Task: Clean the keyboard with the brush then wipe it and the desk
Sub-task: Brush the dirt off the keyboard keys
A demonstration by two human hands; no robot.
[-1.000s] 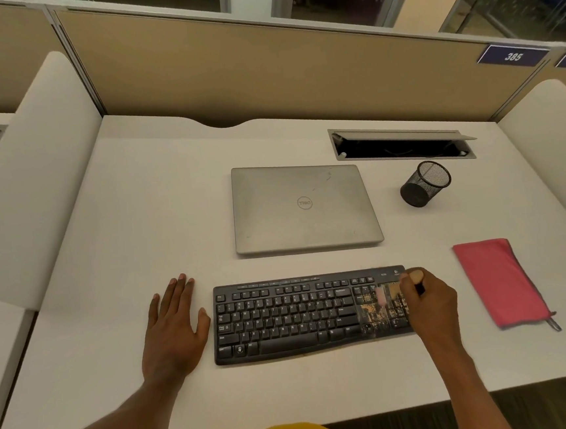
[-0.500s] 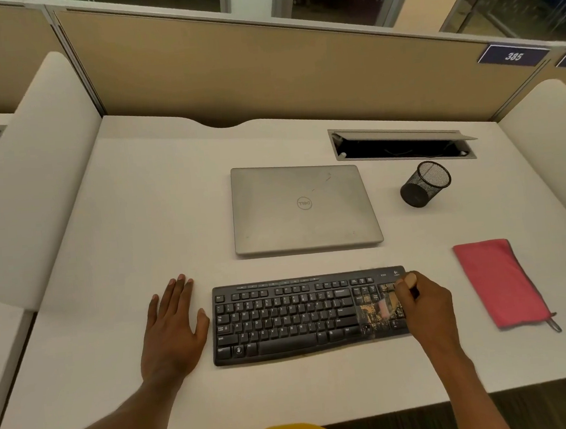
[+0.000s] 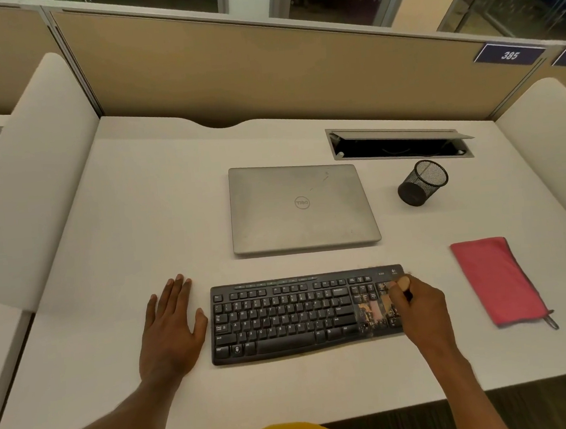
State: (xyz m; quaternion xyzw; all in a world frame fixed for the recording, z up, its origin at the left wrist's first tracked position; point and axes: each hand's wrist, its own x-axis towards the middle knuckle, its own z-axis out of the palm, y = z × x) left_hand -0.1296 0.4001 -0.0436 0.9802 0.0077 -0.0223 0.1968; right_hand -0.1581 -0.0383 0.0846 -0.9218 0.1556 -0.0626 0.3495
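Note:
A black keyboard point(image 3: 283, 317) lies near the front of the white desk point(image 3: 137, 210). My right hand point(image 3: 423, 308) grips a brush point(image 3: 380, 306) whose blurred bristles sweep over the number pad at the keyboard's right end; the handle's pale tip shows above my fingers. My left hand point(image 3: 172, 330) rests flat on the desk, fingers straight, its thumb against the keyboard's left edge. A folded red cloth point(image 3: 496, 279) lies on the desk to the right of the keyboard.
A closed silver laptop point(image 3: 301, 207) sits behind the keyboard. A black mesh pen cup point(image 3: 422, 183) stands at the back right, in front of an open cable hatch point(image 3: 398, 144). White side dividers and a tan back panel enclose the desk.
My right hand has slid the brush slightly left and back across the number pad. The left hand and the keyboard have stayed where they were.

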